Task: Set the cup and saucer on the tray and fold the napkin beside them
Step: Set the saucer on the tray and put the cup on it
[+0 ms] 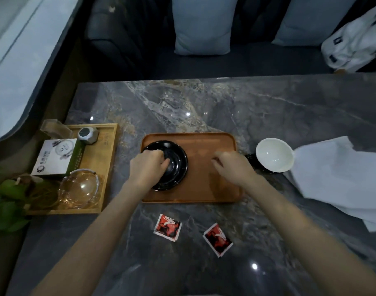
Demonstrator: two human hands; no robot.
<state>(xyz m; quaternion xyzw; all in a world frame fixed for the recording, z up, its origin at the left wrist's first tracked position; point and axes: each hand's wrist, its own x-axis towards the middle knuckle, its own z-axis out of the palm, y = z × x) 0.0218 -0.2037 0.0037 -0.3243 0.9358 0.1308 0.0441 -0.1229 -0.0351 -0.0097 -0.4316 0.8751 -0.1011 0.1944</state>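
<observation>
The saucer [172, 165] is down on the tray [212, 144] — black and glossy, sitting at the nine o'clock end of the brown board. The left hand [147, 166] is on top of it, fingers curled over its near-left rim and into the well; it looks like a grip, though the dim light and the dark glaze make it hard to say how firmly it holds. The right hand [232, 165] hovers over the tray's three o'clock end, fingers loosely bent, holding nothing, the two hands well apart.

So the step in hand is seating the saucer. The cup [274, 155] is not yet on board — white inside, dark outside, it stands on the marble table [204, 103] just off the tray's three o'clock edge, close beside the right hand. At three o'clock of the cup lies the napkin [340, 178], white and rumpled, unfolded, its near corner touching or just under the cup.

Next move, by my reading: the left hand lets go once the saucer sits flat, and the right reaches out to three o'clock for the cup, lifts it clear of the tray's raised lip, and carries it across to nine o'clock to land square in the saucer's well. The napkin comes after.
</observation>
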